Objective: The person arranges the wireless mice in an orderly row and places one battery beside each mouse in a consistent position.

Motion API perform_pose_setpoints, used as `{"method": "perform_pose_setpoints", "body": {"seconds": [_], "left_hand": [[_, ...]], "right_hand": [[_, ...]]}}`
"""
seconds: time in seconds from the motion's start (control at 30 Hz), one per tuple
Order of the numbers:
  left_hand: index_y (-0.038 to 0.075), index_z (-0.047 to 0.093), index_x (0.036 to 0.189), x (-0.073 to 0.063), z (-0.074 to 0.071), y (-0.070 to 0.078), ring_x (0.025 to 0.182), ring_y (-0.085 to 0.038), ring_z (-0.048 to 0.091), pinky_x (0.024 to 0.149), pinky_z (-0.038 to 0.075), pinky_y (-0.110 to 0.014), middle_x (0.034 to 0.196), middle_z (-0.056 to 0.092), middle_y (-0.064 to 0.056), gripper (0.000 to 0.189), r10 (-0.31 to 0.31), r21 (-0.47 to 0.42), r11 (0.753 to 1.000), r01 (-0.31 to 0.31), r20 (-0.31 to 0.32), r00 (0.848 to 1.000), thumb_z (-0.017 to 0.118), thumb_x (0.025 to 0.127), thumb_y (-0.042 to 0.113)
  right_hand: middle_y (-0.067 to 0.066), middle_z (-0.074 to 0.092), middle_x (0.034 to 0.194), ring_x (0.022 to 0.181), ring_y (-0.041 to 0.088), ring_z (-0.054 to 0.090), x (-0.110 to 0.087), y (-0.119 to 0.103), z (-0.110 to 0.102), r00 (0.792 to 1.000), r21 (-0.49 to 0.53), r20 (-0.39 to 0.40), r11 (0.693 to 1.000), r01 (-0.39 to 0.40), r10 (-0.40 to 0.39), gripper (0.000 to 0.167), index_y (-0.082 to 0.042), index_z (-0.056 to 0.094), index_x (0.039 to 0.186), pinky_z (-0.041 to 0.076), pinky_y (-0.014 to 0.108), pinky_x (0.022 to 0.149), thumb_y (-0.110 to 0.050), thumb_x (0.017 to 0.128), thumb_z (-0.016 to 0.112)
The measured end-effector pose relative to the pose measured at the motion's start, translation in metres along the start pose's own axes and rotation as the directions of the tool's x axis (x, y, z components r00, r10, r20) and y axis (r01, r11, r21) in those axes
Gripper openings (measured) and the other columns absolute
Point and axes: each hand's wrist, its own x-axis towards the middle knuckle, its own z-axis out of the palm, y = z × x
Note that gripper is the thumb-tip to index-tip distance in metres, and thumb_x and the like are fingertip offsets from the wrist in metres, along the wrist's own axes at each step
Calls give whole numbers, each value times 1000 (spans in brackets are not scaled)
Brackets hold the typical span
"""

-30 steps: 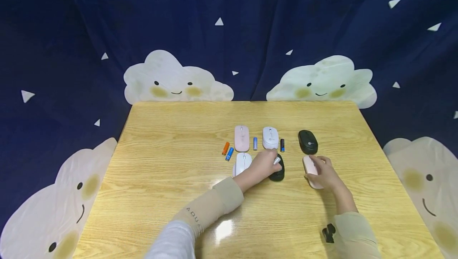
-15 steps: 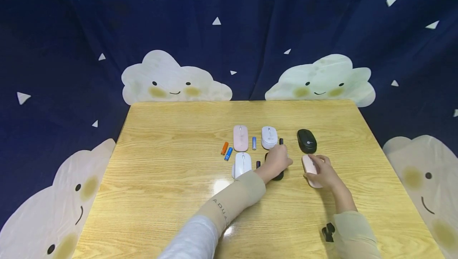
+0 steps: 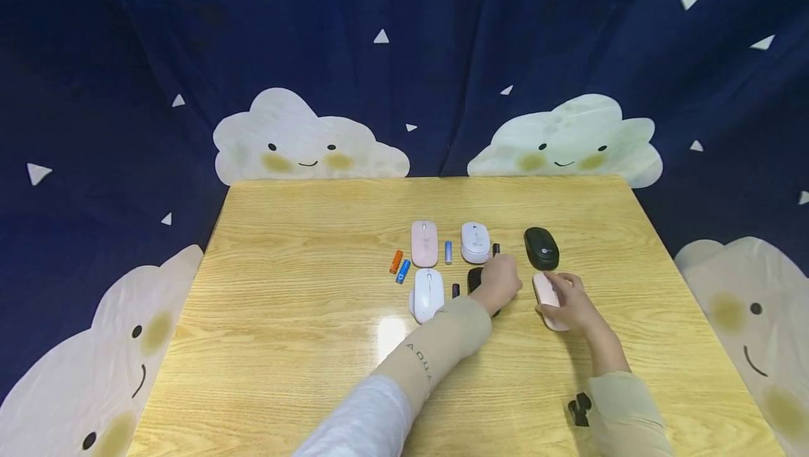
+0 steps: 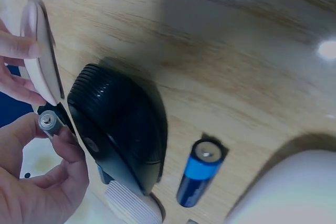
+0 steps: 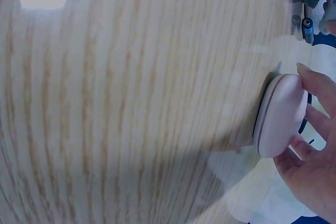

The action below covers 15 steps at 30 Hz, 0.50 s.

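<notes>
My left hand (image 3: 499, 283) is over the right part of the front black mouse (image 3: 475, 278), partly hiding it. In the left wrist view its thumb and finger pinch a small battery (image 4: 49, 121) with its silver end showing, near the black mouse (image 4: 115, 124). A dark battery with a blue band (image 4: 199, 174) stands on the other side of that mouse. At the right, my right hand (image 3: 574, 302) holds a pale pink mouse (image 3: 546, 291) on the table. The right wrist view shows thumb and fingers along the edges of this mouse (image 5: 283, 114).
Behind lie a pink mouse (image 3: 424, 243), a white mouse (image 3: 475, 241) and another black mouse (image 3: 541, 248). A front white mouse (image 3: 429, 294) is further left. Orange (image 3: 396, 262), blue (image 3: 403, 272), light blue (image 3: 448, 252) and dark (image 3: 496, 249) batteries lie between them.
My left hand has moved right across the front black mouse with the battery, towards the held pink mouse. The dark battery left of that black mouse has come into view. The right hand stays put.
</notes>
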Motion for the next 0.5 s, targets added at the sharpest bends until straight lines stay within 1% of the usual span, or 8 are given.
{"method": "perform_pose_setpoints", "body": {"seconds": [0.1, 0.2, 0.27, 0.4, 0.5], "left_hand": [[17, 70, 87, 1, 1, 7, 74, -9, 62, 53, 48, -22, 90, 67, 5, 11, -31, 65, 997, 32, -7, 999, 68, 80, 25], [19, 69, 91, 0, -1, 13, 74, -9, 62, 52, 48, -23, 89, 66, 6, 11, -73, 96, 993, 74, -6, 997, 66, 81, 24], [20, 69, 92, 1, 0, 15, 73, -8, 62, 52, 49, -23, 87, 66, 6, 10, -97, 98, 990, 97, -3, 995, 66, 82, 23], [22, 68, 94, 4, 3, 18, 76, -8, 63, 55, 50, -24, 89, 66, 6, 12, -129, 98, 987, 127, 9, 992, 65, 83, 22], [22, 67, 98, 6, 6, 21, 81, -8, 63, 59, 50, -24, 93, 66, 7, 14, -137, 109, 985, 135, 15, 990, 65, 84, 22]], "right_hand": [[33, 10, 140, 118, 55, 26, 0, 0, 0, 1000, 3, -6, 1000, 6, -6, 75, 0, 26, 141, 25, 65, 94, -14, 80, 68], [33, 11, 139, 117, 53, 29, 0, 0, 0, 1000, -4, -9, 1000, 12, -12, 75, 0, 27, 141, 27, 64, 94, -14, 80, 68], [33, 11, 139, 116, 53, 30, 0, 1, 0, 1000, -13, -10, 1000, 14, -14, 75, -1, 27, 141, 28, 64, 93, -15, 80, 68], [32, 12, 139, 116, 53, 31, 0, 2, 1, 1000, -25, -11, 1000, 15, -16, 75, -1, 27, 141, 29, 64, 93, -16, 81, 68], [32, 12, 139, 116, 53, 32, 0, 2, 0, 1000, -27, -15, 999, 18, -19, 74, -1, 28, 141, 29, 63, 93, -16, 80, 68]]}}
